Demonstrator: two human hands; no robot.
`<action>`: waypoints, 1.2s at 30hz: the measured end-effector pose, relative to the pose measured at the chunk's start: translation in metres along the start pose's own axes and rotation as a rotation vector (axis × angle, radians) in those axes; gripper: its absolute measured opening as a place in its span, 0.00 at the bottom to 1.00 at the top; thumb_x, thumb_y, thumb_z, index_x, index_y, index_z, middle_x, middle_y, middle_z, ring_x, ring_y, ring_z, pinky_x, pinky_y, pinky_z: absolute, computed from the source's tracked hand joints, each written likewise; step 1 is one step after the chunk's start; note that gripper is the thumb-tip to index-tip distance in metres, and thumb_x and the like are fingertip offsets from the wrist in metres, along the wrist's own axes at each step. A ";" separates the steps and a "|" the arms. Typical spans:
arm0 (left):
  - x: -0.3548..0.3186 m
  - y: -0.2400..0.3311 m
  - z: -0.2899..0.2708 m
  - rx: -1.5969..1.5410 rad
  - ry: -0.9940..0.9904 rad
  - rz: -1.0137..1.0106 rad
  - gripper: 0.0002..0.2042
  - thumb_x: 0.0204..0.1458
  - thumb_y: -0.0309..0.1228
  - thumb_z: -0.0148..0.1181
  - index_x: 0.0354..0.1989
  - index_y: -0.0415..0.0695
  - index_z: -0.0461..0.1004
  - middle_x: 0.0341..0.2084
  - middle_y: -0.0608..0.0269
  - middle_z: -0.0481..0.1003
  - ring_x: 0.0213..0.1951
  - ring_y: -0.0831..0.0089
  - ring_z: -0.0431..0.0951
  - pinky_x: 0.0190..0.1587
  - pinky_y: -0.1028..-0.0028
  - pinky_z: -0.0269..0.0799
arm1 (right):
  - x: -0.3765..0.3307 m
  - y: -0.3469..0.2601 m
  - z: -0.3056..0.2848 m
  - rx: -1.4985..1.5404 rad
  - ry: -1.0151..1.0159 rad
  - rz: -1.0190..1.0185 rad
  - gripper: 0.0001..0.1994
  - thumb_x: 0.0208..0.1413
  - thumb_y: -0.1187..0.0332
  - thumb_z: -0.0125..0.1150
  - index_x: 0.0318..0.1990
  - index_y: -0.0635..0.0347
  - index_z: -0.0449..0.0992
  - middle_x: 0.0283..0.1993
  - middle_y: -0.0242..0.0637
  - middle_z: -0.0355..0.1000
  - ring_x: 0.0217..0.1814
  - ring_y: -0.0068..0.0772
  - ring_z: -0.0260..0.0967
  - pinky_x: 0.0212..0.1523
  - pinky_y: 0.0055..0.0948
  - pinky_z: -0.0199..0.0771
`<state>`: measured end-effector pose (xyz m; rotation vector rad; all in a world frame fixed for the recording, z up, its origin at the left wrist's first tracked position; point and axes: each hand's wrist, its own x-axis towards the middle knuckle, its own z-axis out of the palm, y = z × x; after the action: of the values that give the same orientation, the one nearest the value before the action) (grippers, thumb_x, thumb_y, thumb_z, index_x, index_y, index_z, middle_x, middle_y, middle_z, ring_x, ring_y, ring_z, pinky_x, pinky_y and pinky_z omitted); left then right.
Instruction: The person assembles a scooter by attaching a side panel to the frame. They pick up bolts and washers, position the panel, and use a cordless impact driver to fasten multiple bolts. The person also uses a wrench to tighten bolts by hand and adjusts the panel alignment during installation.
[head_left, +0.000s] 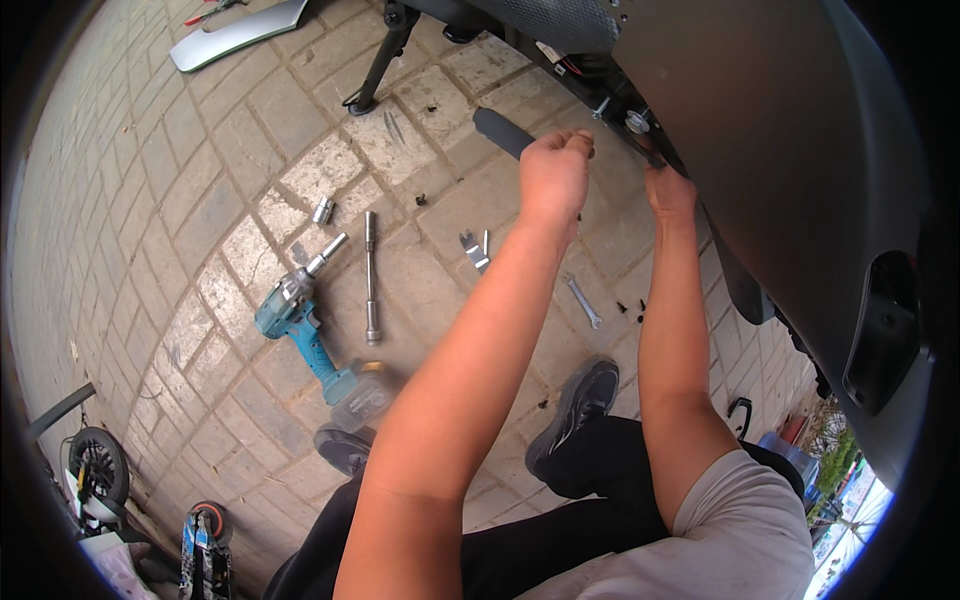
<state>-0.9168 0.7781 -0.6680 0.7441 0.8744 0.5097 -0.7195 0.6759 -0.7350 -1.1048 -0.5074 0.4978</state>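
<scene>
My left hand [556,175] is closed, its fingers curled just short of the vehicle's open side; whatever they pinch, if anything, is too small or hidden to name. A dark flat strip [500,130] shows partly behind that hand, and I cannot tell whether it is held. Against the lower edge of a large dark body panel [760,130], my right hand [671,192] reaches up, its fingertips mostly hidden by the edge and a dark part there. Between the two hands and the panel, a bolt [601,107] and a round metal piece [637,122] stick out of the frame.
On the brick paving lie a teal cordless impact wrench [310,340], a socket [323,210], a long socket bar [371,280], a forked tool [473,250], a small wrench [583,302] and several dark screws [640,308]. A stand [380,70] props the vehicle. A silver panel [240,35] lies far left.
</scene>
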 end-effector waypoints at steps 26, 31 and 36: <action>-0.003 0.000 0.003 -0.074 -0.002 -0.019 0.12 0.59 0.35 0.55 0.36 0.37 0.76 0.31 0.63 0.75 0.24 0.79 0.61 0.30 0.75 0.61 | 0.008 -0.001 -0.001 0.293 -0.061 0.237 0.09 0.61 0.67 0.56 0.48 0.55 0.74 0.46 0.30 0.71 0.47 0.29 0.68 0.53 0.33 0.68; -0.003 0.004 0.005 -0.060 -0.010 0.001 0.13 0.59 0.36 0.55 0.37 0.36 0.75 0.31 0.62 0.75 0.23 0.80 0.61 0.30 0.75 0.61 | 0.000 -0.022 0.023 0.132 -0.024 0.223 0.12 0.60 0.64 0.58 0.49 0.55 0.73 0.46 0.30 0.70 0.48 0.29 0.66 0.51 0.30 0.66; -0.002 0.007 0.010 -0.040 -0.015 0.000 0.15 0.60 0.37 0.55 0.39 0.34 0.75 0.31 0.62 0.75 0.24 0.80 0.60 0.29 0.75 0.61 | 0.013 -0.026 0.012 -0.315 -0.211 0.108 0.18 0.57 0.59 0.60 0.52 0.57 0.72 0.50 0.32 0.69 0.53 0.32 0.64 0.54 0.31 0.64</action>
<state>-0.9105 0.7780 -0.6571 0.7103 0.8480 0.5193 -0.7133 0.6825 -0.7048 -1.3937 -0.7315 0.6481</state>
